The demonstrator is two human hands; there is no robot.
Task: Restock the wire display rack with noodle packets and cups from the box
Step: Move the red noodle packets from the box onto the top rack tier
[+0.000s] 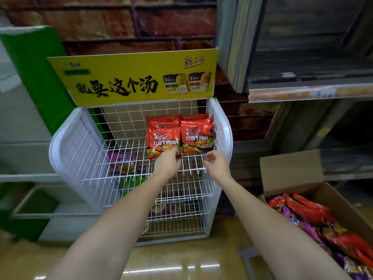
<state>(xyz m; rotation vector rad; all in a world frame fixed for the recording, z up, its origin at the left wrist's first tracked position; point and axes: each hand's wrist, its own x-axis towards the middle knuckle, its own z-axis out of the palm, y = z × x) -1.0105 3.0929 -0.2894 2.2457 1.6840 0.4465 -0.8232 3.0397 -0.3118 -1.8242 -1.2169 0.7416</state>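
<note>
A white wire display rack [96, 158] stands under a yellow sign. On the right half of its top shelf lie two stacks of red noodle packets [163, 136], side by side. My left hand [167, 162] pinches the bottom edge of the left front packet. My right hand [216, 162] hovers just below the right front packet [196, 136], fingers loosely curled, holding nothing. A purple packet [123, 162] and a green one [129, 181] lie on a lower shelf. An open cardboard box [292, 172] at the lower right holds several red and purple packets [314, 221].
A green and white cabinet [30, 93] stands left of the rack. Grey shelving [302, 85] with price strips rises on the right, above the box. A brick-pattern wall is behind. The glossy floor [181, 263] lies in front of the rack.
</note>
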